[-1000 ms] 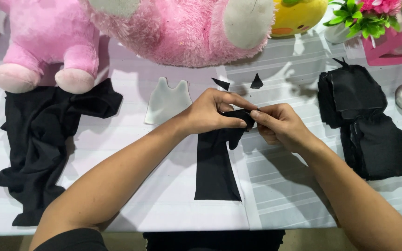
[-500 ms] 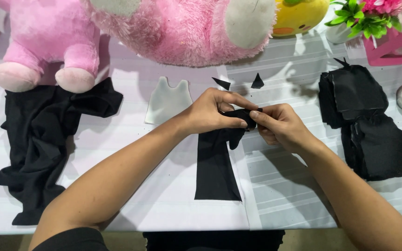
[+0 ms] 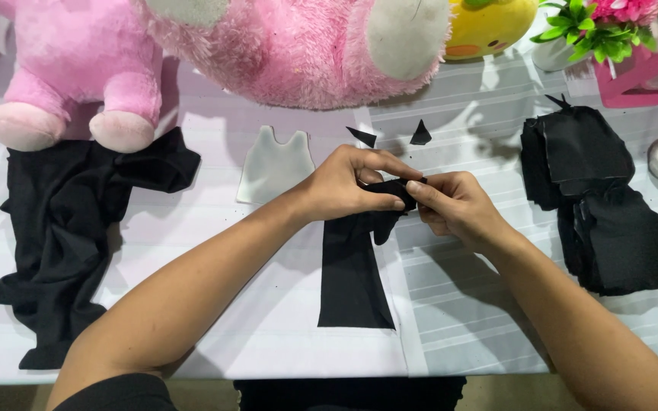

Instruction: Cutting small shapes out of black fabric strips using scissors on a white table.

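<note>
From the head camera, both hands meet over the middle of the desk (image 3: 192, 228), which is covered in a pale striped cloth. The left hand (image 3: 348, 185) and the right hand (image 3: 451, 205) are each closed in a fingertip pinch on the top end of a black fabric strip (image 3: 350, 278); that end is bunched and lifted between them, while the rest lies flat and runs toward the near edge. The step in hand looks like folding or rolling the strip's top end, and the next move likely calls for a steady pinch from both hands so the fold stays even. Just beyond the left hand lies a small white vest-shaped pattern piece (image 3: 274, 164), and two tiny black triangular scraps (image 3: 420, 135) sit past the fingers. Toward the left edge a large black garment (image 3: 62, 236) is spread out, its top under the feet of a pink plush toy (image 3: 93, 68). A bigger pink plush (image 3: 298, 46) and a yellow toy (image 3: 489, 27) line the far edge. Near the right edge sits a stack of black fabric pieces (image 3: 603, 205), with a flower pot (image 3: 603, 30) at the far right corner.
</note>
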